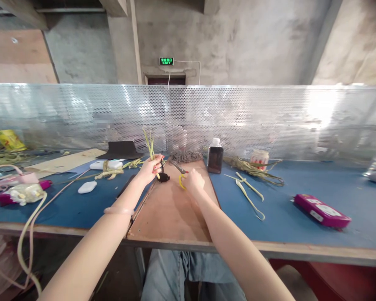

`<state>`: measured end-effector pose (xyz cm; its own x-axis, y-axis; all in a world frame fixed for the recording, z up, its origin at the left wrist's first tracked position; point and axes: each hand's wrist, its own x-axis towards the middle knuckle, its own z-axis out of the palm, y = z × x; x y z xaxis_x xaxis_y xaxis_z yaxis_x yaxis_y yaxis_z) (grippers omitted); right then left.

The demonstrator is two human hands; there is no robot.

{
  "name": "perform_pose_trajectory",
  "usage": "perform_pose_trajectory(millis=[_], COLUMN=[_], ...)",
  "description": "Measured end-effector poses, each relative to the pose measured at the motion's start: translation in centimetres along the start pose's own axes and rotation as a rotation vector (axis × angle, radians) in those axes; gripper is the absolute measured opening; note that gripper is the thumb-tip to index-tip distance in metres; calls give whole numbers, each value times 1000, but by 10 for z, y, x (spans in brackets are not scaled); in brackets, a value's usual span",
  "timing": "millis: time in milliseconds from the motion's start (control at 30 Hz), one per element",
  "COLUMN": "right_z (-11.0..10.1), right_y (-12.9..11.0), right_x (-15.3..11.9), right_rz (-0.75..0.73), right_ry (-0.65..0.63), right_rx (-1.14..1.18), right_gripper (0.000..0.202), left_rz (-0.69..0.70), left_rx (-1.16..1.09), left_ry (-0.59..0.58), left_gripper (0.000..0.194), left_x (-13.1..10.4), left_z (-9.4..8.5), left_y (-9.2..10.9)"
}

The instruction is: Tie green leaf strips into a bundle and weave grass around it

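Note:
My left hand (153,168) is closed around a small bunch of pale green plant stalks (150,144) that stand upright above the fingers. A small black object (163,177) with black cord-like strands sits just beside and below that hand; I cannot make out what it is. In my right hand (194,181) is a pair of scissors (179,167) with yellow handles, its blades pointing up and left toward the left hand. The blades are apart from the stalks. Both hands are over a brown wooden board (172,217) on the blue table.
A grey tangle of cord (186,156) lies behind the hands. Right of the board are a dark bottle with a white cap (215,156), cut stalks (249,193), dried stems (253,167) and a magenta box (321,211). Leftward lie a white case (87,187) and cables (39,205). Perforated metal panels (253,117) stand behind.

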<state>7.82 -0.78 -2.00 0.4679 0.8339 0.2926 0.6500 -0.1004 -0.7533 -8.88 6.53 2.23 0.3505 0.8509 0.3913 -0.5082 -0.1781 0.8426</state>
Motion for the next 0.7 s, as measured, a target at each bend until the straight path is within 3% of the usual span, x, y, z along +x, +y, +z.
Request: perform_pose_trajectory(millis=[167, 400, 700], right_z=[-5, -3, 1], right_y=[-2, -23, -26], right_x=[-3, -8, -10], right_rz=[-118, -436, -431], right_ry=[47, -10, -139], right_rx=[-19, 274, 645], right_gripper=[17, 31, 25], left_rz=[-64, -116, -147], left_rx=[-6, 69, 88], left_ry=[-86, -118, -102], left_gripper=[20, 21, 22], left_x=[-7, -12, -14], left_z=[9, 21, 24], left_y=[1, -11, -19])
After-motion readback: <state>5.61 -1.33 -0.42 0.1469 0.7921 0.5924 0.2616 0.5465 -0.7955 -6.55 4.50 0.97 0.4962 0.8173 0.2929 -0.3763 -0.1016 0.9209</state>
